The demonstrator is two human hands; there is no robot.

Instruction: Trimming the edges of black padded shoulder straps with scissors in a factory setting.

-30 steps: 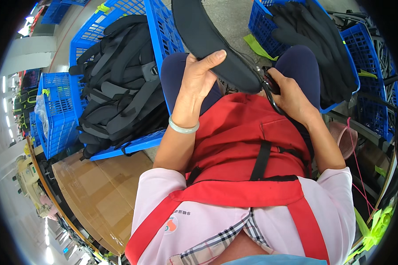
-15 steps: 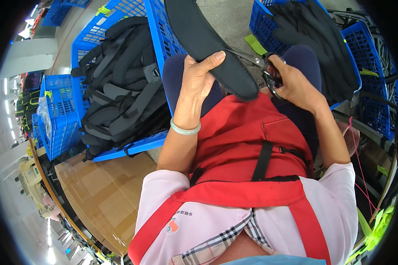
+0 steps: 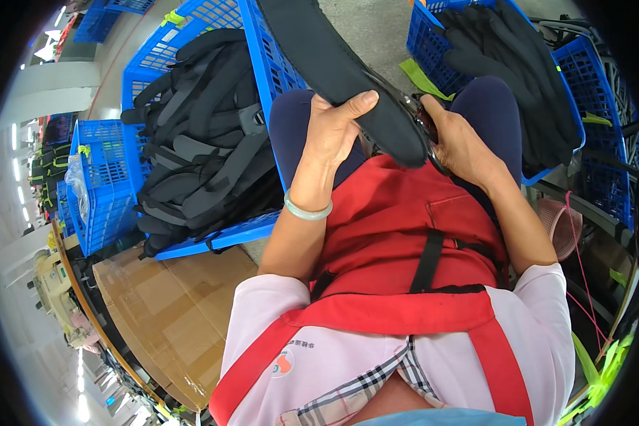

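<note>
A long black padded strap (image 3: 334,67) with a rounded end lies across my lap, running up past the top of the picture. My left hand (image 3: 334,131) is closed on it, the thumb pressed on its upper face near the rounded end. In my right hand (image 3: 461,142) is a pair of scissors (image 3: 422,121) with dark handles. Their blades lie along the strap's right edge, partly hidden by it, so I cannot tell whether they touch the edge.
At left a blue plastic crate (image 3: 263,71) holds a heap of black straps (image 3: 206,135). Another blue crate (image 3: 422,42) at right holds long black padded pieces (image 3: 504,71). A cardboard box (image 3: 170,305) stands at my left side; a pink mesh basket (image 3: 562,227) is at my right.
The scissors have moved in against the strap's right edge, and more of their blades is now hidden. The strap and my left hand have shifted slightly right and down in the picture.
</note>
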